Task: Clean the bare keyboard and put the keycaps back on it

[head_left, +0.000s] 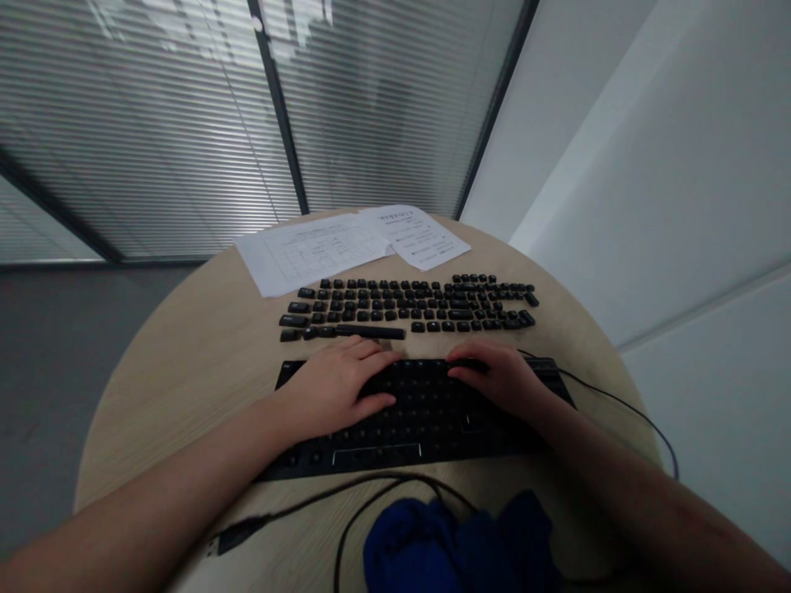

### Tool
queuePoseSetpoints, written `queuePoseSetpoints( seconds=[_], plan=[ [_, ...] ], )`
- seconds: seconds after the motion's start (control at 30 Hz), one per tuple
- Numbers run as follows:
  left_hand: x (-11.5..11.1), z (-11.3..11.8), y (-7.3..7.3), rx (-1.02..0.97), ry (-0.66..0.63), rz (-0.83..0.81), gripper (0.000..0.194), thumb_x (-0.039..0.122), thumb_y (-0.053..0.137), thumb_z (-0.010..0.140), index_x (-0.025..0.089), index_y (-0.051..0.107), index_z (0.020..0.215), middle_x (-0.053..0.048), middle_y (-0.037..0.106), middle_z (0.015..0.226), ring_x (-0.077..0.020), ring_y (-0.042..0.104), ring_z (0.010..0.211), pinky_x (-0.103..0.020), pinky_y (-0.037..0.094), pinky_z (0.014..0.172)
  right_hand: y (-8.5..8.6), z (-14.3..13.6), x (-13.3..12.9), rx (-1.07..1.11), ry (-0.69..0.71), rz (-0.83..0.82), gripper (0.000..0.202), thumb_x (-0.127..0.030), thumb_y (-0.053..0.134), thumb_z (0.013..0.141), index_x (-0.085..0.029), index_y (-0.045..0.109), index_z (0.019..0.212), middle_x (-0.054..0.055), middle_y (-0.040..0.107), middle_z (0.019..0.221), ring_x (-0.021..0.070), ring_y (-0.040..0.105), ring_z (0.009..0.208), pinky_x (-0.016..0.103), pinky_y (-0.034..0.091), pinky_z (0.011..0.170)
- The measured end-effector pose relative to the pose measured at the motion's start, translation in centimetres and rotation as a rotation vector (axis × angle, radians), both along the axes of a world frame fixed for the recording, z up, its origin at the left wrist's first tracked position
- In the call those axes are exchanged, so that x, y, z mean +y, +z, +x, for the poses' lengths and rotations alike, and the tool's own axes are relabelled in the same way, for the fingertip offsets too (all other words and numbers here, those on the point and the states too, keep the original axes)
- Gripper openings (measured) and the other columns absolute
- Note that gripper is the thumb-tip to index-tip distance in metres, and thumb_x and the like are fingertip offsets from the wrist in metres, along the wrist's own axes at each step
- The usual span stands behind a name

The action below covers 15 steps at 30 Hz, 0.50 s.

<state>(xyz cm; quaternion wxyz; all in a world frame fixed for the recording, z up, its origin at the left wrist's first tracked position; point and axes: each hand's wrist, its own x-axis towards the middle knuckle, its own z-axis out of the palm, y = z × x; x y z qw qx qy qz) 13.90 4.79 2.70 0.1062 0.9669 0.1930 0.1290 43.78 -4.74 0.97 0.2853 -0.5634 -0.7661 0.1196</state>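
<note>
Reaching over the round wood-topped table (179, 379), you've got both hands on the black keyboard (420, 416), which lies flat right in front of you, many of its key positions looking bare in the dim light. Your left hand (337, 383) is spread across its upper left part, thumb well apart from the forefinger, nothing visible between them; the other fingertips are out of clear sight at the far edge. Over on the right, your right hand (498, 375) curls at the far edge, thumb and forefinger a little apart around a dark gap, and you can't tell whether anything is pinched there. Just beyond, loose keycaps (362, 316) sit in rows, with the long spacebar cap (371, 332) in the nearest row, close to your left fingers. Behind them, two printed sheets (315, 251) overlap. Nearer you, a black cable (395, 475) loops beside the keyboard, next to a bunched blue cloth (420, 543).
</note>
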Motion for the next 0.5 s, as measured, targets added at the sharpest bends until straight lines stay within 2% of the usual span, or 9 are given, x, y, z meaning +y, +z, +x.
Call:
queuePoseSetpoints(
  seconds=[0.23, 0.5],
  plan=[
    [-0.32, -0.07, 0.35, -0.004, -0.002, -0.006, 0.05, 0.043, 0.066, 0.095, 0.019, 0.061, 0.138, -0.013, 0.072, 0.124, -0.0313, 0.067, 0.112, -0.05, 0.054, 0.098, -0.45, -0.15, 0.3, -0.047, 0.066, 0.037, 0.016, -0.02, 0.07, 0.094, -0.027, 0.077, 0.107, 0.002, 0.081, 0.106, 0.0218, 0.077, 0.098, 0.037, 0.06, 0.091],
    [-0.17, -0.07, 0.27, 0.028, -0.008, -0.009, 0.051, 0.044, 0.064, 0.096, 0.019, 0.058, 0.141, -0.013, 0.071, 0.126, -0.0313, 0.066, 0.114, -0.049, 0.054, 0.1, -0.73, 0.05, 0.32, -0.07, 0.08, 0.077, 0.018, -0.021, 0.072, 0.094, -0.029, 0.08, 0.109, 0.002, 0.08, 0.108, 0.0231, 0.075, 0.103, 0.039, 0.06, 0.096]
  ],
)
